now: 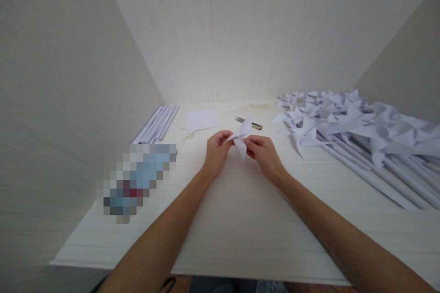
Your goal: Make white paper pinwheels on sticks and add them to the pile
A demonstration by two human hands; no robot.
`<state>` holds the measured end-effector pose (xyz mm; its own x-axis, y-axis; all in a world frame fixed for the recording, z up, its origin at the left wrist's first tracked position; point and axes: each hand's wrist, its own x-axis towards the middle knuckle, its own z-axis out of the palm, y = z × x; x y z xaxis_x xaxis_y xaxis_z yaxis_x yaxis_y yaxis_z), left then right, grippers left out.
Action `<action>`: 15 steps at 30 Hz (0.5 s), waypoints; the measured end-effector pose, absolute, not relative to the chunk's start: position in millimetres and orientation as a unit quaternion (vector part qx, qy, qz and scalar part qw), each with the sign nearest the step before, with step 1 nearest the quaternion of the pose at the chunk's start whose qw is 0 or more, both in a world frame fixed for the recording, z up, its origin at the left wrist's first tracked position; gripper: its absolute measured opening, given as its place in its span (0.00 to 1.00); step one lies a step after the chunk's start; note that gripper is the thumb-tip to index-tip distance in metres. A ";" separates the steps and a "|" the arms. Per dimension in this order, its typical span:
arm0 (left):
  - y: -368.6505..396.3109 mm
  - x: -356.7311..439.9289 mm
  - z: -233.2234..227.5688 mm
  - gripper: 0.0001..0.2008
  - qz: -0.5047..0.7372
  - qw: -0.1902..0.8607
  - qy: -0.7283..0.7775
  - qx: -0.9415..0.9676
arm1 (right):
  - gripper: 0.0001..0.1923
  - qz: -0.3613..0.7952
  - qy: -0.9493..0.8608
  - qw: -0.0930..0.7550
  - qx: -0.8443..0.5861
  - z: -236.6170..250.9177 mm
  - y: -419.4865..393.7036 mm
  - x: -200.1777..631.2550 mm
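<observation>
Above the middle of the table, a folded white paper pinwheel (242, 131) is held between both hands. My left hand (217, 150) pinches its left side with thumb and fingers. On the other side my right hand (264, 152) is closed on the right part of the pinwheel, near its centre. Its curved blades stick up and down between the hands. Just behind it lies a pair of thread snips (256, 126), partly covered by a paper blade.
A large pile of paper pinwheels (343, 114) on rolled paper sticks (385, 174) fills the right side. Rolled paper tubes (158, 123), white paper sheets (202, 120) and small wooden bits (188, 136) lie at back left. A blurred-out item (144, 178) sits at left. Walls enclose the table.
</observation>
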<state>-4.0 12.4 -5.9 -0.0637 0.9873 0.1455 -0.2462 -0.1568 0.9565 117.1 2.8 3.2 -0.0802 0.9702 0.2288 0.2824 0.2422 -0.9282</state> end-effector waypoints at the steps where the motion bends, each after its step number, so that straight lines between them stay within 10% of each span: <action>1: 11.8 -4.4 -5.9 0.07 0.607 0.511 0.396 0.462 | 0.13 0.313 -0.661 0.469 -0.495 4.2 1.3 117.4; 5: 12.9 -6.1 -8.6 0.09 0.608 0.526 0.371 0.465 | 0.11 0.130 -0.729 0.468 -0.483 7.0 -3.9 117.6; 12: 16.3 -3.8 -11.6 0.06 0.601 0.549 0.381 0.438 | 0.15 0.388 -0.641 0.450 -0.486 -0.3 6.2 117.3; 15: 15.5 -4.2 -11.2 0.06 0.599 0.542 0.382 0.449 | 0.14 0.318 -0.666 0.460 -0.494 -2.0 3.7 117.4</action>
